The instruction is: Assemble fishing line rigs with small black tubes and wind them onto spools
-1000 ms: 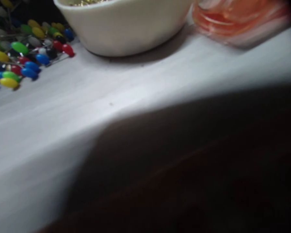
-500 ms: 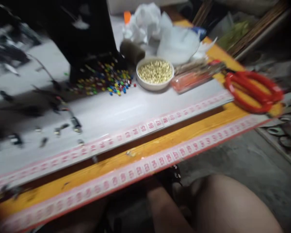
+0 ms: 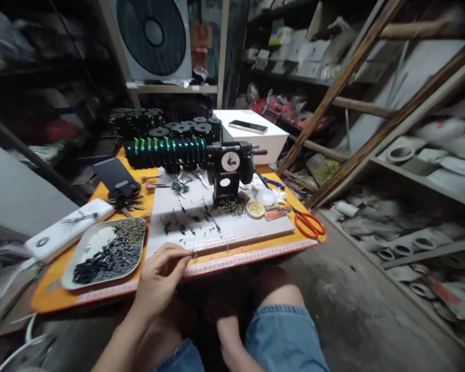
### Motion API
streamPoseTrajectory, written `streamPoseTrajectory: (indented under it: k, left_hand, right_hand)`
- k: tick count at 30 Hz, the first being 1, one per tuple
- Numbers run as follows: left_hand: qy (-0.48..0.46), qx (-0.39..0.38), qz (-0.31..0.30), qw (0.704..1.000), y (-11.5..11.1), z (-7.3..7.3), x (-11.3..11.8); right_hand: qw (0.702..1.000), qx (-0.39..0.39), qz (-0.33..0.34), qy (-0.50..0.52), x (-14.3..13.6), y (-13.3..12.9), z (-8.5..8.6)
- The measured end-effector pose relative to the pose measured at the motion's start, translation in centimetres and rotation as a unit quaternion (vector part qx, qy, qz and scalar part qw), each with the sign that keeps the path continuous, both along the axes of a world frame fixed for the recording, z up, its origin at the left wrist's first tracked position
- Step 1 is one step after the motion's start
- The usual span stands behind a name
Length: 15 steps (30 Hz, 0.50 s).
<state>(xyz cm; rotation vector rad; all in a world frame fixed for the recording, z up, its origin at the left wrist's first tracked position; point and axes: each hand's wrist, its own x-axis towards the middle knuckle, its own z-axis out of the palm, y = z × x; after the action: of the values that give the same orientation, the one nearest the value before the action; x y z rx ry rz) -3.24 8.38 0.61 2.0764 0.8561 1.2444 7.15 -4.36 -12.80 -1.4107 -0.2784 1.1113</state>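
Observation:
My left hand (image 3: pixel 160 276), with a ring on one finger, is over the table's front edge. Its thumb and forefinger are pinched together at a tiny thing by the front edge of the white board (image 3: pixel 251 232), too small to name. Several small dark pieces with thin wire ends (image 3: pixel 183 229) lie on the board just beyond. A bare limb (image 3: pixel 230 330) runs between my knees into the dark under the table, apparently my right forearm; the fingers of my right hand are hidden in shadow.
A tray (image 3: pixel 72 274) of small dark parts is left. A black winding device (image 3: pixel 228 181) carries green-lit coils. Coloured beads (image 3: pixel 230 207), a dish of gold beads (image 3: pixel 255 209) and red-handled scissors (image 3: pixel 310 223) lie right. Measuring tape (image 3: pixel 251 254) lines the table edge.
The view has swung left and pulled back, bringing the tray, the winding device and my left hand into sight. The dish of gold beads and the scissors stay in place.

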Motion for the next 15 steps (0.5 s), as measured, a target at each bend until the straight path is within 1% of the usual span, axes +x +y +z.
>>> streamPoseTrajectory:
  k: [3, 6, 9, 12, 15]
  left_hand:
    - [-0.024, 0.000, -0.005, 1.000, -0.2, -0.2, 0.0]
    - [-0.041, -0.007, -0.005, 0.999, -0.4, -0.4, 0.0]
    - [-0.051, -0.021, -0.006, 0.998, -0.5, -0.5, 0.0]
    - [-0.060, -0.032, -0.008, 0.998, -0.7, -0.4, 0.1]
    - [-0.072, -0.038, -0.009, 0.997, -0.8, -0.4, 0.0]
  right_hand:
    - [0.997, 0.043, 0.063, -0.004, -0.2, -1.7, 2.2]
    - [0.991, 0.087, 0.105, -0.002, 0.7, -2.3, 4.6]
    - [0.980, 0.143, 0.135, -0.001, 2.0, -1.3, 7.6]
    - [0.963, 0.207, 0.174, -0.001, 3.4, 0.3, 10.4]
    - [0.943, 0.260, 0.208, 0.002, 4.5, 1.8, 12.0]
